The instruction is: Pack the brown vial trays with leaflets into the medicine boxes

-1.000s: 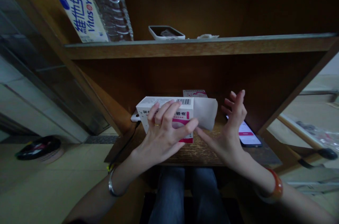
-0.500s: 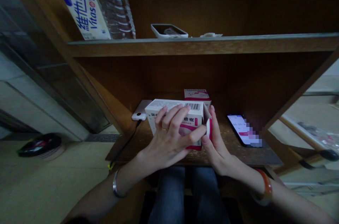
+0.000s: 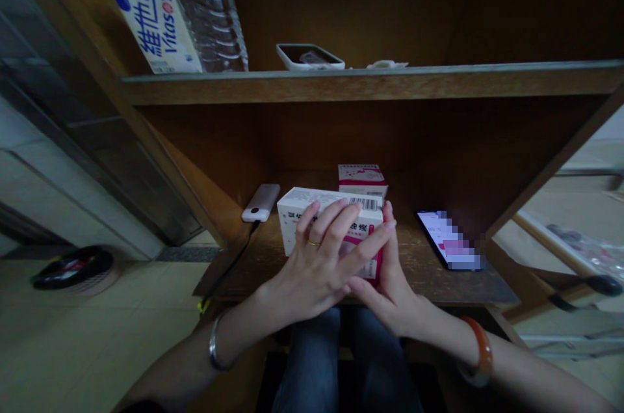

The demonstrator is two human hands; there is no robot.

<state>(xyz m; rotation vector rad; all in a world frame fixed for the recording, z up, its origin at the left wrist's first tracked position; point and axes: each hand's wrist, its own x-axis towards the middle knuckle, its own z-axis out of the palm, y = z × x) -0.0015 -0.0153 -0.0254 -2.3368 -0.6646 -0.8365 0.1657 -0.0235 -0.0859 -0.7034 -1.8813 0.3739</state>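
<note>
A white-and-pink cardboard box (image 3: 326,197) with a barcode lies on its side on the lower wooden shelf (image 3: 424,276). My left hand (image 3: 316,263) covers its front face, fingers spread across it. My right hand (image 3: 385,276) presses against the box's right end, its fingers upright and its thumb tucked under my left hand. The box's right end is hidden behind that hand. Just behind stands a smaller pink-and-white box (image 3: 362,180), apart from my hands.
A white power bank (image 3: 260,202) with a black cable lies left of the boxes. A smartphone (image 3: 448,240) with a lit screen lies to the right. Above, the upper shelf holds a Vitasoy carton (image 3: 146,13), a water bottle (image 3: 207,10) and a phone (image 3: 309,56).
The white flap that stuck out of the box's right end is gone from view. The box has shifted right, and my right hand has closed from spread fingers onto that end.
</note>
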